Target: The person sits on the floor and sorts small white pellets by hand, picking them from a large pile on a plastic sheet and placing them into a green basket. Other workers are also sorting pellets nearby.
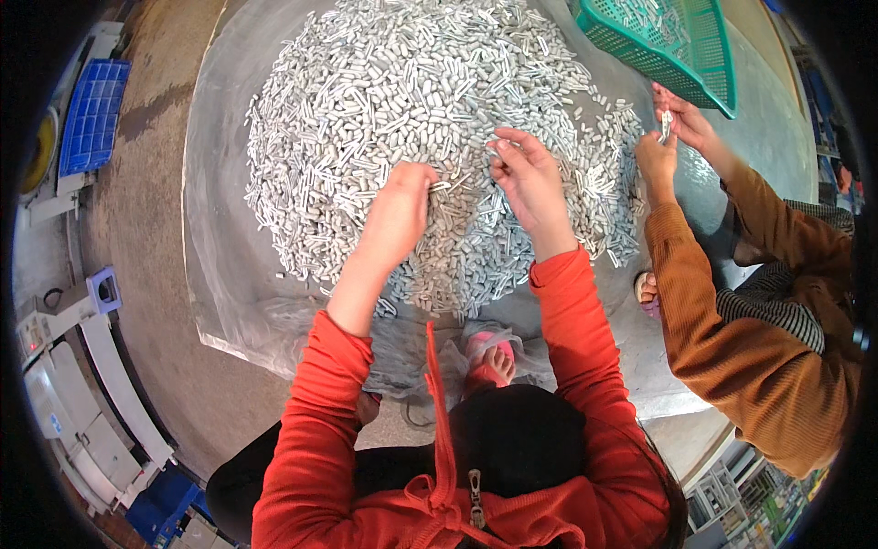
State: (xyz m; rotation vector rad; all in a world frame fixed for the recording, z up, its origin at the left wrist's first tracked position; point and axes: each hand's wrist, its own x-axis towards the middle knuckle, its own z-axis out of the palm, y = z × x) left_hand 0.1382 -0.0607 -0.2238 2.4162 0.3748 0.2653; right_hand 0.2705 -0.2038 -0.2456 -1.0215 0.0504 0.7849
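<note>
A broad heap of small silvery-grey oblong pieces (393, 101) lies under both my hands; some look like narrow slotted loops. My left hand (399, 209) is closed in a pinch on one such small grey piece (441, 186), its end sticking out to the right of the fingertips. A short way to the right, my right hand (532, 181) hovers over the heap with fingers curled and thumb close to the forefinger. Whatever may be between those fingertips is too small to make out. Darker pieces (448, 242) lie between my wrists.
Clear plastic sheeting (219, 183) lies beneath the heap. At the right, a co-worker's hands (663, 151) hold a small grey piece. A green basket (713, 55) with more pieces stands at the far right. A blue crate (94, 116) and pale machines (87, 412) are at the left.
</note>
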